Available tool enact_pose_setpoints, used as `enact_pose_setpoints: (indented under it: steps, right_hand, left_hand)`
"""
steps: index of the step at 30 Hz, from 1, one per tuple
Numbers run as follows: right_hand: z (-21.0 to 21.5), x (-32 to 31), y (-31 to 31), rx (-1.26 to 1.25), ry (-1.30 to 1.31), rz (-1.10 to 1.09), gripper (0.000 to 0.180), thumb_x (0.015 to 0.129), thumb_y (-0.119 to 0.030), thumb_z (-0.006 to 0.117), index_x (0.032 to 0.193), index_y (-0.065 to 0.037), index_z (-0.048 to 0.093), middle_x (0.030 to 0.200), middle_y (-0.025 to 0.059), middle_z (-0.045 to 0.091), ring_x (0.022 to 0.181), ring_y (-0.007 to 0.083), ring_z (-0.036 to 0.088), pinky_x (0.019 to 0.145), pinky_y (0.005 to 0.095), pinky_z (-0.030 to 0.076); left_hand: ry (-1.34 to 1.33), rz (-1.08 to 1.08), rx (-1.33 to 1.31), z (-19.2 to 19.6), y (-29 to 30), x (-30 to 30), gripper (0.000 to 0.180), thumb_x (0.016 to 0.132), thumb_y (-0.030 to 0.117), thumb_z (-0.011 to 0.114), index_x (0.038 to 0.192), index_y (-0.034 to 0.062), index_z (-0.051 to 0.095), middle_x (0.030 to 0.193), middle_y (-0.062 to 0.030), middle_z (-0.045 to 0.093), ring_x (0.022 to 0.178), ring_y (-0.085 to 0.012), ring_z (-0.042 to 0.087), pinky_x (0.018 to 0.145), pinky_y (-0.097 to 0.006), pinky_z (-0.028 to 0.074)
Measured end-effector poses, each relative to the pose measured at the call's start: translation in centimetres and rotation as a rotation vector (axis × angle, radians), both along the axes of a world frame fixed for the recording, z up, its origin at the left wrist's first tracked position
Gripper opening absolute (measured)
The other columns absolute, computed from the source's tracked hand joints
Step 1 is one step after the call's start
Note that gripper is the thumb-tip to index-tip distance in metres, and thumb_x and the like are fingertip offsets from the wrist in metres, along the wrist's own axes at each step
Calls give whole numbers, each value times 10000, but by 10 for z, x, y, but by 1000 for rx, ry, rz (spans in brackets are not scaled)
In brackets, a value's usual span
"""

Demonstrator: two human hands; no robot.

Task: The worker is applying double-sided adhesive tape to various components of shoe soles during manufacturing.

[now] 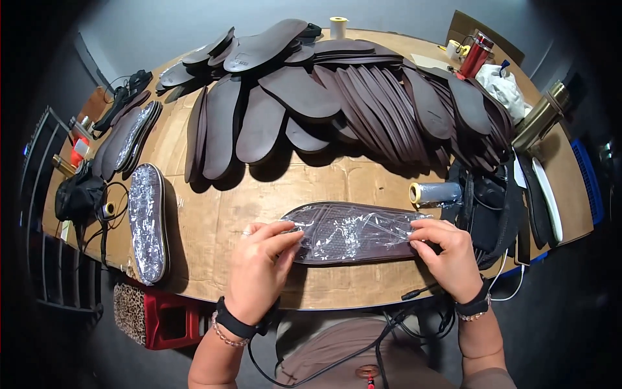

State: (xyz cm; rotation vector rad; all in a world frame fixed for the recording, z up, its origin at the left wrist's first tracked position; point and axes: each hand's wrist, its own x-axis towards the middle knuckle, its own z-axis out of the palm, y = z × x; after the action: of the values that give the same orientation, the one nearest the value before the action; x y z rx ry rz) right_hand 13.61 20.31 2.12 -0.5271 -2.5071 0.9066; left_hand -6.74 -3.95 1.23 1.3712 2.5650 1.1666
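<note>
A dark brown shoe insole (330, 220) lies lengthwise in front of me, its textured face up. Shiny clear plastic film (350, 236) covers it in wrinkles. At its left end, the thumb and fingers of my left hand (264, 259) pinch the film's edge. My right hand (448, 253) pinches the film at the right end, thumb against forefinger. A film-wrapped stack of insoles (148, 223) lies to the left of my left hand. Beyond my right hand is a roll of clear film (435, 193) with a yellow-rimmed core.
Bare insoles (389, 104) are heaped across the far side of the cardboard-covered table (214, 259). A black bag (483, 214), a metal flask (541, 117) and a red flask (476, 55) stand on the right. Cables (414, 318) hang by the near edge. Other wrapped insoles (137, 139) lie far left.
</note>
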Motion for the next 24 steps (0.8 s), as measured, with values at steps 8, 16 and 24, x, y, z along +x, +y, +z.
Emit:
enact_pose_setpoints:
  steps: [8,16,24]
  right_hand:
    - [-4,5,-11,264,-120,56,230,845,2,742,1075,14,736,1220,163,720,1150,374,613,999,462,488]
    - [3,16,-15,279,-261,107,378,889,-94,751,1247,1,674,1397,163,632,1247,375,535,1055,482,410]
    - [-2,22,-19,313,-264,115,425,922,-103,721,1326,-20,618,1463,156,587,1330,417,478,1099,516,361]
  left_hand:
    - [160,-115,-291,-6,-12,8,477,870,37,737,1342,82,682,1458,-108,621,1257,-361,554,1026,-468,449]
    - [163,-81,-206,12,-38,1,570,918,29,642,1477,6,537,1571,-246,462,1389,-421,475,1152,-499,379]
    - [128,-162,-414,-4,-18,19,825,995,326,629,1592,-112,265,1660,-308,288,1557,-466,260,1265,-531,235]
